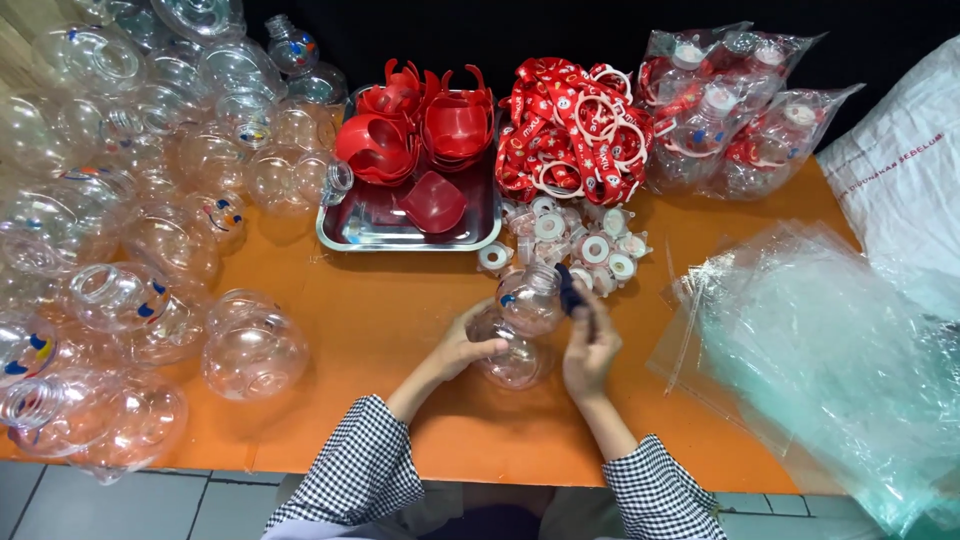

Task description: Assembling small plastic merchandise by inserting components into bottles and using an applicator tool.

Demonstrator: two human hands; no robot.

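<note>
Head view, clear bottle (522, 325) between left hand (462, 348), right hand (590, 350)

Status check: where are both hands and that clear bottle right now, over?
Left hand cradles clear round plastic bottle over orange table. Right hand at its side, pinching small dark piece. Nothing blocking.

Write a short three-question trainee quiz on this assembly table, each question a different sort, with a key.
1. True or false: the left hand grips a clear round bottle.
2. What lies in the steel tray? A) white caps B) red plastic parts C) lanyards
3. Fill in: the right hand holds a small ___ coloured piece against the bottle.

Key: 1 true. 2 B, the red plastic parts. 3 dark.
</note>
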